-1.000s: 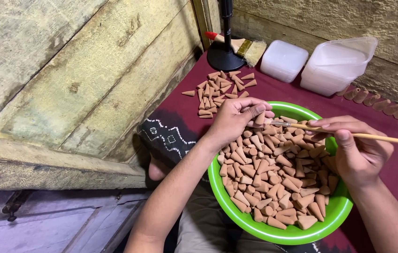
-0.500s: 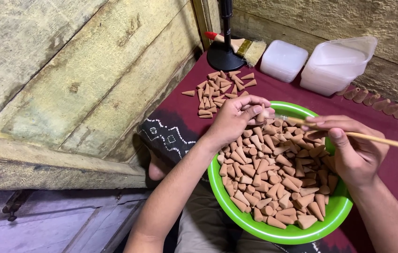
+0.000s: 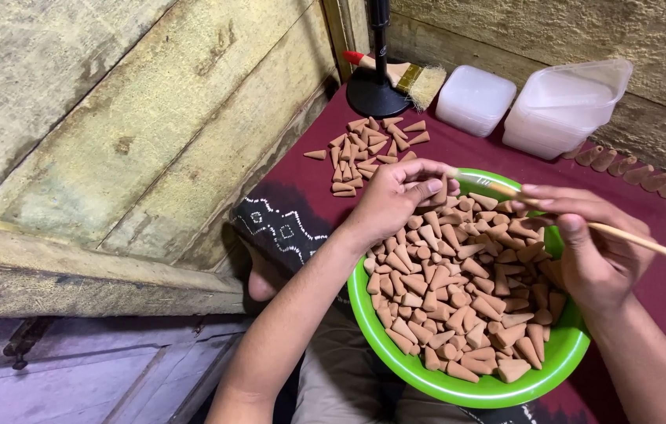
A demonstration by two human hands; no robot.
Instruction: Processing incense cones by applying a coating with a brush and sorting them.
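Observation:
A bright green bowl point(image 3: 474, 389) rests on my lap, heaped with several brown clay cones point(image 3: 466, 283). My left hand point(image 3: 397, 196) hovers over the bowl's far left rim with one cone pinched between its fingers. My right hand point(image 3: 590, 243) is over the bowl's right side and grips a thin wooden stick point(image 3: 655, 247) like a pen. The stick's tip points left toward the cone held in my left hand.
A loose pile of cones point(image 3: 368, 149) lies on the dark red cloth point(image 3: 474, 149) beyond the bowl. White plastic containers point(image 3: 560, 106), a brush point(image 3: 403, 74) and a black stand base point(image 3: 376, 94) sit by the wooden wall. A row of cones point(image 3: 639, 177) lines the right.
My left hand has shifted slightly and closed tighter on a cone. The stick's tip has come nearer to it. The bowl has not moved.

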